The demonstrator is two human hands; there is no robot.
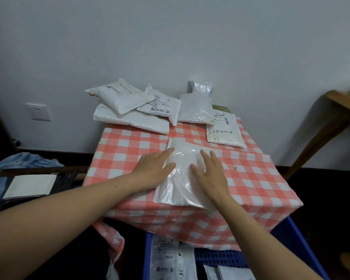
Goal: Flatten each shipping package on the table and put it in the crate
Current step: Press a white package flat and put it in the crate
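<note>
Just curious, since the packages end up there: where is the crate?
In the head view the crate sits at the bottom, right of centre, below the near edge of the table.

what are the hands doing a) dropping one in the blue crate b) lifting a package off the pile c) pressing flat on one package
c: the left hand and right hand lie with straight fingers on the white package near the table front edge.
</note>
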